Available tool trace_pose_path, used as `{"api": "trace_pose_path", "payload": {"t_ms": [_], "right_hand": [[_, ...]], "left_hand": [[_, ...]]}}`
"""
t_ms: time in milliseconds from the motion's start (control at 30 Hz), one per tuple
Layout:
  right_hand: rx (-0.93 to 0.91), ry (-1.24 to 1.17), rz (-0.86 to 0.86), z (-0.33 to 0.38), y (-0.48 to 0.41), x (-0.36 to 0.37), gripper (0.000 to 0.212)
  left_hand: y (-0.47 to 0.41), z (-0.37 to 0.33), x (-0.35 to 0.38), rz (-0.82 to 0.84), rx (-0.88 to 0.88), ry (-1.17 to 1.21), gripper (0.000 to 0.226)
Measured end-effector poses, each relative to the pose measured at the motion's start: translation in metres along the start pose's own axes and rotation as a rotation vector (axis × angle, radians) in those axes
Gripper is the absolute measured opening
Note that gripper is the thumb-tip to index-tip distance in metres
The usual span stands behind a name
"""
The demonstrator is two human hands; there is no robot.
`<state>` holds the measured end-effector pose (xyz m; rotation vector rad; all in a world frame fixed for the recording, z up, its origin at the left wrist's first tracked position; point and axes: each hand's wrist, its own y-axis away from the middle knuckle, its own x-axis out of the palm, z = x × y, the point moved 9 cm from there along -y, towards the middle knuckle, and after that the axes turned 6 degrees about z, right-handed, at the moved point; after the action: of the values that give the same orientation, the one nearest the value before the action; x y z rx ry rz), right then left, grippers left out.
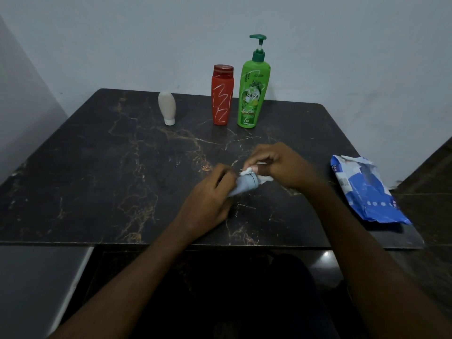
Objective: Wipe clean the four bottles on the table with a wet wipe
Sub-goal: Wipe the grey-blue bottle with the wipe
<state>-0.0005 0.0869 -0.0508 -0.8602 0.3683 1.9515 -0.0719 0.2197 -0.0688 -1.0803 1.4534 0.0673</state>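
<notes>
A view from above and behind two bare forearms reaching over a dark marble-patterned table (97,167) with pale gold veins, set against a plain light wall (122,33)

Near the middle of the table, towards the front, the left hand (208,192) grips a small pale blue-grey bottle (244,185), its fingers curled round the lower part. The bottle lies tilted, its dark-rimmed end pointing up and to the right. It cannot be told whether it touches the tabletop. The right hand (278,165) meets it there, fingers bent, pinching a bunched white wet wipe (247,171) against the bottle's end. A little more of the wipe shows below the right hand's fingers.

Three other bottles stand upright at the back of the table, near the wall. On the left is a small white bottle (167,107) resting on its cap. Well to its right is a red bottle (222,96) with white scribbled lines and a red cap. Just beside that, on its right, is a tall green pump bottle (253,94) with a dark green dispenser.

A crumpled blue and white wipes pack (367,189) lies flat near the table's right edge, apart from the hands, its top flap torn open
</notes>
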Motion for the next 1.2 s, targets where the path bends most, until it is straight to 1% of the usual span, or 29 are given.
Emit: {"api": "trace_pose_path", "payload": {"t_ms": [67, 167, 233, 333, 400, 533, 633, 767, 833, 900, 967, 1000, 1067, 1133, 1200], "right_hand": [[0.025, -0.278, 0.012, -0.013, 0.000, 0.004, 0.021], [0.080, -0.695, -0.020, -0.030, 0.008, 0.021, 0.027], [0.120, -0.919, -0.057, -0.036, 0.017, 0.034, 0.029], [0.162, -1.128, -0.110, -0.042, 0.027, 0.051, 0.032], [0.171, -1.189, -0.139, -0.045, 0.031, 0.058, 0.033], [0.255, -1.218, -0.176, -0.049, 0.043, 0.073, 0.031], [0.289, -1.192, -0.222, -0.050, 0.053, 0.070, 0.027], [0.370, -1.201, -0.402, -0.054, 0.057, 0.061, 0.019], [0.343, -1.221, -0.397, -0.044, 0.054, 0.064, 0.016], [0.319, -1.191, -0.345, -0.033, 0.053, 0.067, 0.017], [0.313, -1.117, -0.332, -0.029, 0.057, 0.060, 0.016], [0.319, -1.075, -0.355, -0.030, 0.060, 0.053, 0.014], [0.314, -0.973, -0.453, -0.034, 0.066, 0.034, 0.009], [0.242, -0.804, -0.535, -0.029, 0.068, 0.010, 0.011], [0.119, -0.544, -0.540, -0.009, 0.066, -0.011, 0.015]], "left_hand": [[0.000, 0.000, -0.002, -0.024, 0.003, 0.058, 0.028], [0.000, 0.000, -0.004, -0.048, 0.017, 0.133, 0.023], [0.000, 0.000, -0.003, -0.048, 0.015, 0.167, 0.021], [0.000, 0.002, -0.001, -0.039, -0.003, 0.190, 0.023], [0.000, 0.005, 0.002, -0.027, -0.027, 0.200, 0.028], [0.002, 0.017, -0.001, -0.056, -0.098, 0.237, 0.027], [0.002, 0.018, -0.002, -0.066, -0.105, 0.238, 0.025], [0.002, 0.017, 0.000, -0.066, -0.098, 0.241, 0.027], [0.003, 0.021, 0.003, -0.051, -0.122, 0.235, 0.027], [0.005, 0.027, 0.003, -0.072, -0.159, 0.237, 0.026], [0.006, 0.032, 0.000, -0.106, -0.197, 0.276, 0.028], [0.005, 0.034, -0.002, -0.116, -0.214, 0.309, 0.031], [0.002, 0.037, -0.001, -0.113, -0.231, 0.366, 0.037], [0.001, 0.040, 0.001, -0.098, -0.231, 0.378, 0.037], [0.001, 0.041, 0.004, -0.076, -0.222, 0.380, 0.033]]}}
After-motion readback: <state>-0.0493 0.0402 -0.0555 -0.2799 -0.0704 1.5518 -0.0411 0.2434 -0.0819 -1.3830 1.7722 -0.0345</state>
